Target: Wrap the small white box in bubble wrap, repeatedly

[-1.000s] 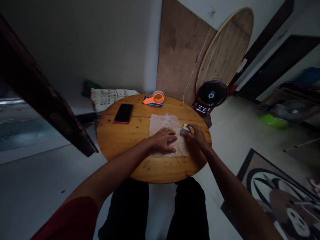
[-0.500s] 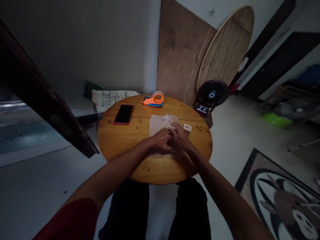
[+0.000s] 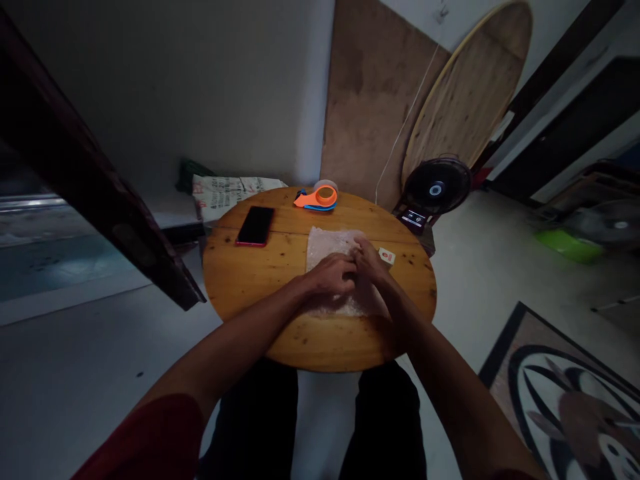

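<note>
A sheet of clear bubble wrap (image 3: 323,243) lies flat on the round wooden table (image 3: 250,280). My left hand (image 3: 331,273) rests over its middle, fingers curled in and closed on the plastic. Against it, my right hand (image 3: 369,259) pinches the wrap at its right side, thumb and fingers meeting near the left fingertips. What exactly lies between the fingertips is hidden. Just right of my right hand is a small white box (image 3: 387,256) with a red print, partly covered by that hand.
At the table's far edge lies an orange and blue tape dispenser (image 3: 320,197). A phone (image 3: 255,225) in a red case is at the left. Behind the table are a printed sack (image 3: 225,193) and, to the right, a black fan (image 3: 437,189). A dark wooden post (image 3: 115,200) slants at left.
My left hand has drawn its fingers in, from lying flatter on the wrap to a curled grip. My right hand stays beside it. The view has shifted slightly left.
</note>
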Available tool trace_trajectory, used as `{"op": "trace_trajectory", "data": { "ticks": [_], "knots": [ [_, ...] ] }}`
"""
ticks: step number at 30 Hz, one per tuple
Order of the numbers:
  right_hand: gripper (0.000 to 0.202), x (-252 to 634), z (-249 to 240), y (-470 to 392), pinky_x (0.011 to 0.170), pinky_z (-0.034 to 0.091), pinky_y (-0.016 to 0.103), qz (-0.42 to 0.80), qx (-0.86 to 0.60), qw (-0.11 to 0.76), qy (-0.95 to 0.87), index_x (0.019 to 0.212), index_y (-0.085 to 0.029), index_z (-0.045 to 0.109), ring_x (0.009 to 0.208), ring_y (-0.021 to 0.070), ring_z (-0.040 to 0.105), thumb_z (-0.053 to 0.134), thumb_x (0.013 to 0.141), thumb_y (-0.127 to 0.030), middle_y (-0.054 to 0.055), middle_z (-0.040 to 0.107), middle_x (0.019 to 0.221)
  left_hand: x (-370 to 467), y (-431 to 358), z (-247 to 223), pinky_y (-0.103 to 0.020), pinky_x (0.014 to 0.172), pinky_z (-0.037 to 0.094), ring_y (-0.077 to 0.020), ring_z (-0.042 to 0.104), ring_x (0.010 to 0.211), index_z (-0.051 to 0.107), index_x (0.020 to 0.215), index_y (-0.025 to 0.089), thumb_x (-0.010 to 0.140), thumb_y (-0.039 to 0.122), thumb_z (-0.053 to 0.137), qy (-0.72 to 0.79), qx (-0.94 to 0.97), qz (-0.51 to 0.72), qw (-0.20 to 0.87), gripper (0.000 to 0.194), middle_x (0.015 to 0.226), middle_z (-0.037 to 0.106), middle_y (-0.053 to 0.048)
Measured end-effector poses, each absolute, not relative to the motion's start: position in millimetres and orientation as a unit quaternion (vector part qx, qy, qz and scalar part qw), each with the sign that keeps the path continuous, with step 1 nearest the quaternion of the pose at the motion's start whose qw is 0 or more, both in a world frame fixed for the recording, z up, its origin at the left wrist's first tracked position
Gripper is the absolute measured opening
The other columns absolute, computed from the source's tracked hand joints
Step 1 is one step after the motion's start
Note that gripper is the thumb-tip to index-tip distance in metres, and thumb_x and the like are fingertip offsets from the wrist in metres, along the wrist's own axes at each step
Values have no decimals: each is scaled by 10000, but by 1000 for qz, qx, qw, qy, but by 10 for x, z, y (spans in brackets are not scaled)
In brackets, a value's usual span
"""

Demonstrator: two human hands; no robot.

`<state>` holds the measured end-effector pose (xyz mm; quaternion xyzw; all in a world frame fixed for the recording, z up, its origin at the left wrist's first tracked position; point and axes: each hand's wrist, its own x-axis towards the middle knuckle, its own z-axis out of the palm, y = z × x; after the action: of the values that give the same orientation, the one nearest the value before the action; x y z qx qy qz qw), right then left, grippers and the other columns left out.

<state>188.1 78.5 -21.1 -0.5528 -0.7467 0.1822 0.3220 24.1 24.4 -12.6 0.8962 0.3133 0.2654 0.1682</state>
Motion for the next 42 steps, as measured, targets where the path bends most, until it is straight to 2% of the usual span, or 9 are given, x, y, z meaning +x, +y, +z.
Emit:
{"op": "trace_trajectory", "data": {
  "ticks": [4,9,14,17,21,26,32,37,42],
  "knots": [
    [424,1934,-314,596,1038,428,484,171,-512,349,-766,1252,-165,564,1187,285,559,416,874,-289,146,600,1293,149,349,-160,-428,982,412,-303,576,1064,720,936,166,725,170,508,427,850,283,123,299,1048,688,-129],
    [385,1907,-395,456,1101,370,451,100,-478,320,-812,1240,-152,584,1237,266,525,384,920,-231,157,602,1298,33,443,-193,-436,985,426,-307,561,1099,672,1097,154,714,218,542,457,840,265,119,410,1140,665,-137],
    [366,1861,-381,438,1069,384,454,55,-477,246,-842,1184,-132,617,1226,297,514,379,905,-140,183,605,1277,-42,505,-193,-427,960,450,-289,568,1041,673,962,158,694,236,556,445,863,220,92,302,1055,662,-118],
    [369,1848,-348,420,1051,391,440,49,-487,236,-840,1179,-147,617,1219,288,512,389,891,-108,170,607,1274,-98,536,-187,-415,999,442,-272,562,1073,671,965,158,692,227,544,441,865,216,104,309,1096,649,-105],
    [377,1840,-301,385,1054,376,407,40,-498,210,-840,1187,-114,603,1235,267,491,390,877,-86,164,603,1279,-175,554,-167,-402,1060,421,-268,532,1178,665,1031,148,676,222,539,442,860,219,133,385,1235,602,-106],
    [353,1818,-256,344,1034,368,372,27,-498,198,-844,1177,-99,601,1201,256,494,345,938,-142,166,606,1253,-245,586,-199,-406,1123,371,-263,490,1267,645,1135,155,682,242,551,453,855,202,153,470,1336,553,-100],
    [317,1762,-261,328,984,371,382,-13,-514,169,-841,1155,-97,594,1163,285,482,378,941,-185,180,588,1246,-227,576,-155,-415,1126,370,-247,493,1272,630,1175,183,722,240,544,478,850,175,138,465,1365,545,-79],
    [303,1757,-264,313,970,368,358,-21,-521,166,-837,1141,-104,594,1135,275,496,374,945,-176,170,599,1215,-104,311,100,-442,1073,406,-285,538,1215,602,1245,141,825,257,494,516,848,92,73,448,1285,602,-147],
    [275,1768,-272,304,942,378,350,-23,-520,176,-836,1091,-108,599,1115,273,500,377,938,-160,169,606,1168,-155,-110,96,-469,1109,353,-301,477,1286,520,1340,176,850,375,533,486,868,75,74,529,1381,539,-136]
  ]
}}
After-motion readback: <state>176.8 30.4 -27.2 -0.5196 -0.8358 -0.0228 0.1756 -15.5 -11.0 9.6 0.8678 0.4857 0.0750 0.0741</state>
